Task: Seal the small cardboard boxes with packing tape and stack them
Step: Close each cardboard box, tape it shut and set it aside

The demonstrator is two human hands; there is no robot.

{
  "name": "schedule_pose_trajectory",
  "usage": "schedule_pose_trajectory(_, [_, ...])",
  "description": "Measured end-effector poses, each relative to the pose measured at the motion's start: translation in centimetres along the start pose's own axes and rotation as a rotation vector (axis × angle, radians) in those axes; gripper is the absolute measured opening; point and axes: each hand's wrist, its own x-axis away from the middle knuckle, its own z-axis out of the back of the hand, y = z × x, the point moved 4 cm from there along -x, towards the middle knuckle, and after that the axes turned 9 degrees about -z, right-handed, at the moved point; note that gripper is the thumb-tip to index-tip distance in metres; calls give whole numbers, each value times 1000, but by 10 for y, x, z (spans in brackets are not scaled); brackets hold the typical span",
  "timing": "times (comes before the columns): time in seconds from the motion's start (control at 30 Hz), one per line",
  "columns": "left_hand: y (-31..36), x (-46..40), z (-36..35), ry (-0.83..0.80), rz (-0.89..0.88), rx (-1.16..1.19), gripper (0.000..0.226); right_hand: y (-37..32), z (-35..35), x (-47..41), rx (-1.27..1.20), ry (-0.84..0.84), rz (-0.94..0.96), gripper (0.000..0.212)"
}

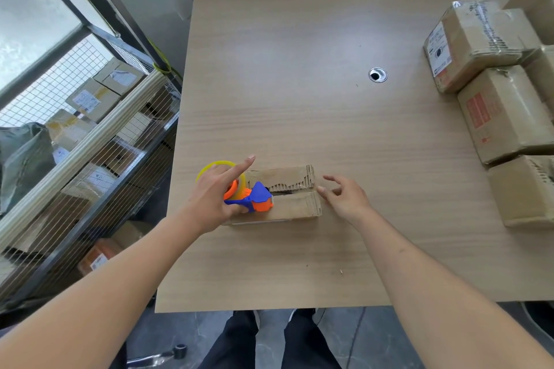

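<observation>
Head view: I am seeing a wooden table (pixel 299 69).
Box: small cardboard box (pixel 296 207) is sitting near-centre, flaps unsealed.
Left hand (pixel 214 198): is gripping the tape dispenser (pixel 251 198) on the box's left end, forefinger straight.
Right hand (pixel 347 198): is hovering open, holding nothing, just right of the box.
Far right: stacked boxes (pixel 494 93) are sitting.

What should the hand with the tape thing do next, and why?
Probably pull the tape dispenser along the gap toward the box's right end. The left hand holds it at the left end of the small box, whose top flaps still show an open, untaped seam. The right hand is open beside the box's right end, perhaps ready to steady it.
</observation>
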Motion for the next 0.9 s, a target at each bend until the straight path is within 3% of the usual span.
schedule_pose_trajectory(0.2, [4,-1,0,-28,-4,-29,110,-26,-12,14,-54,175,99,36])
schedule_pose_trajectory(0.27, [2,0,-1,-38,-4,-32,109,-42,-33,24,-86,127,165,46])
schedule_pose_trajectory(0.37, [-1,3,0,-69,-68,-108,105,-45,-63,31,67,111,247,58])
schedule_pose_trajectory(0.57, [11,3,17,-275,-225,-333,71,-40,-73,31,280,297,287,63])
schedule_pose_trajectory(0.7, [17,-2,35,-426,-226,-255,54,-40,-73,31,235,296,309,70])
schedule_pose_trajectory(0.9, [-4,-3,66,-622,-125,10,52,-41,-73,33,289,319,289,65])
